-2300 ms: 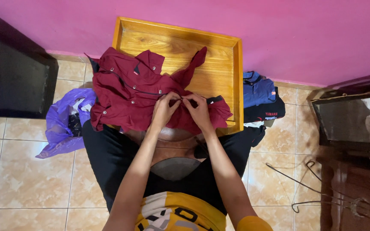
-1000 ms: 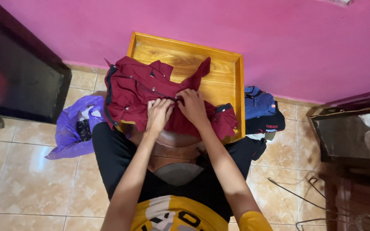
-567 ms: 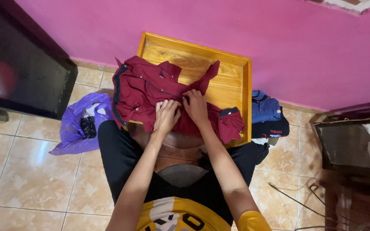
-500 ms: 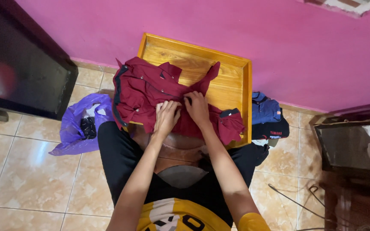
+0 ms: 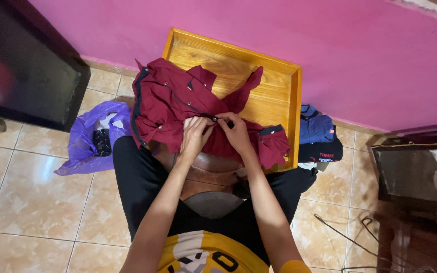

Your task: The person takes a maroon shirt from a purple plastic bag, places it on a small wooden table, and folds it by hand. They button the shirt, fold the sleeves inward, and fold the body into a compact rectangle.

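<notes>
Over the wooden tray [image 5: 279, 76], both hands pinch the maroon shirt [image 5: 170, 101] placket edge.

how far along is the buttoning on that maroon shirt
Done: the maroon shirt is spread over the wooden tray, and its front looks closed from the collar down to the hands. In hand: the left hand and right hand pinch the front edges together at a dark button. Left: the lower front is hidden under the hands, so the buttons remaining cannot be told.
</notes>
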